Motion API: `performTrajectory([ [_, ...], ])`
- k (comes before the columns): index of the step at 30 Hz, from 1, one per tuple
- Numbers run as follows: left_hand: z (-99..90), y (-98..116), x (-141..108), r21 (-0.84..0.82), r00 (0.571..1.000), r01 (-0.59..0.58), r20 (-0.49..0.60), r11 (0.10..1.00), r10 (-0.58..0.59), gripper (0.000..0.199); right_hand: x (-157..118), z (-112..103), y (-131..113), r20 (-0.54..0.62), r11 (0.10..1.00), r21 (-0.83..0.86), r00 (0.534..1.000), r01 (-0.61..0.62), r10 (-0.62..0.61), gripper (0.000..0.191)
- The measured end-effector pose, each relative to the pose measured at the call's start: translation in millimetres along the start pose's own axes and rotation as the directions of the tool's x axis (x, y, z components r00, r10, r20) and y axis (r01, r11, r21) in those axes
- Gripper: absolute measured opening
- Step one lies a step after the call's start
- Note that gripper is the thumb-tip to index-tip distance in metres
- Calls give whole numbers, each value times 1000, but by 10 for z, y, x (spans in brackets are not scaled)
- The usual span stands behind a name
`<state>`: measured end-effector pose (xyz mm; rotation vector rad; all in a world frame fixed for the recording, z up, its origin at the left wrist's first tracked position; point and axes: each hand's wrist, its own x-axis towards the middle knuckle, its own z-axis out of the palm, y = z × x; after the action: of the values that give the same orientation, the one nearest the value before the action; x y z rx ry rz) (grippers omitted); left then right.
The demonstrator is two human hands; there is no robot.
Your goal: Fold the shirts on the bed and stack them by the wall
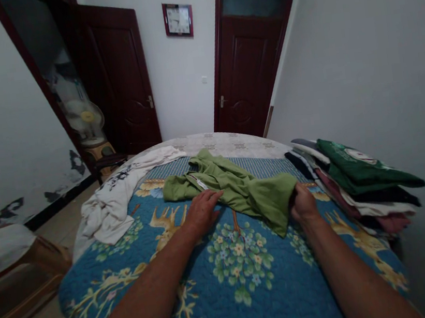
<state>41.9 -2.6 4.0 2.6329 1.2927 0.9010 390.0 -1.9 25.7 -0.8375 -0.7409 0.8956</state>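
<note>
A crumpled green shirt (239, 181) lies across the middle of the blue patterned quilt (276, 286), its white label (202, 184) showing at the neck on the left. My left hand (204, 212) rests at the shirt's near edge just below that label, palm down with the fingers stretched out. At the other end, my right hand (303, 202) is closed around the right edge of the fabric and lifts it slightly. The fingertips of the right hand are partly hidden behind the cloth.
A white garment with dark print (112, 203) lies along the table's left side. On the right stands a pile of folded clothes, a dark green garment (366, 165) on top. A stool (17, 257) is at the left; a wall (364, 66) borders the right side.
</note>
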Motion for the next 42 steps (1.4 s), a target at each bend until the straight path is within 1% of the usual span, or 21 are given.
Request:
performTrajectory([
  [3, 62, 100, -7, -30, 998, -41, 36, 999, 42, 77, -284, 247, -55, 189, 989, -3, 971, -150, 148, 32],
  [5, 101, 156, -10, -46, 997, -47, 64, 998, 50, 81, -476, 364, -82, 295, 978, -57, 933, -201, 208, 34],
  [7, 139, 195, -8, -46, 994, -32, 99, 998, 37, 86, -621, 438, -95, 367, 967, -121, 895, -225, 254, 35],
  [9, 175, 211, -1, -41, 989, -12, 146, 999, 17, 86, -702, 484, -103, 400, 961, -138, 874, -240, 276, 35],
  [12, 222, 203, 16, -64, 984, 13, 179, 998, -1, 82, -736, 524, -143, 382, 960, -41, 883, -277, 271, 38],
  [14, 248, 193, 27, -86, 992, 15, 129, 996, -3, 85, -746, 530, -200, 376, 944, 17, 877, -331, 300, 39],
  [16, 264, 183, 39, -93, 999, 13, 51, 996, -8, 86, -771, 520, -269, 416, 924, 38, 847, -380, 331, 40],
  [18, 263, 168, 53, -107, 1000, 17, 10, 994, -16, 78, -807, 499, -327, 490, 917, 27, 804, -399, 336, 40],
  [21, 207, 132, 73, -181, 1000, 18, 21, 983, -14, 53, -819, 450, -352, 602, 921, -8, 733, -390, 316, 47],
  [23, 134, 121, 75, -237, 1000, 10, 24, 971, -5, 37, -767, 403, -314, 645, 924, -59, 691, -379, 325, 46],
  [24, 91, 129, 70, -259, 1000, 1, 26, 966, 6, 30, -724, 377, -280, 647, 925, -100, 682, -366, 340, 43],
  [26, 7, 184, 50, -295, 999, -23, 35, 955, 35, 25, -619, 329, -181, 600, 924, -231, 702, -306, 383, 36],
  [28, -62, 289, 26, -316, 997, -43, 52, 948, 62, 27, -518, 299, -54, 514, 895, -402, 762, -190, 393, 34],
  [30, -104, 423, 8, -322, 994, -43, 84, 946, 74, 30, -438, 291, 86, 435, 828, -559, 834, -45, 340, 36],
  [32, -121, 550, -5, -303, 988, -49, 125, 952, 91, 35, -372, 306, 216, 395, 767, -638, 884, 68, 251, 41],
  [33, -123, 599, -11, -285, 982, -66, 150, 956, 113, 38, -336, 322, 271, 388, 750, -653, 898, 108, 208, 44],
  [35, -126, 651, -26, -251, 963, -122, 204, 960, 175, 47, -243, 376, 360, 393, 712, -680, 908, 178, 148, 49],
  [36, -133, 653, -35, -247, 948, -155, 235, 957, 214, 50, -183, 415, 396, 397, 675, -706, 909, 214, 128, 51],
  [38, -163, 620, -54, -274, 913, -204, 294, 940, 283, 56, -46, 518, 465, 396, 561, -780, 913, 279, 96, 50],
  [40, -208, 572, -74, -316, 884, -218, 337, 923, 324, 64, 91, 642, 547, 366, 451, -844, 927, 290, 87, 51],
  [42, -245, 555, -91, -326, 876, -205, 359, 923, 322, 71, 196, 772, 651, 316, 381, -888, 943, 257, 100, 55],
])
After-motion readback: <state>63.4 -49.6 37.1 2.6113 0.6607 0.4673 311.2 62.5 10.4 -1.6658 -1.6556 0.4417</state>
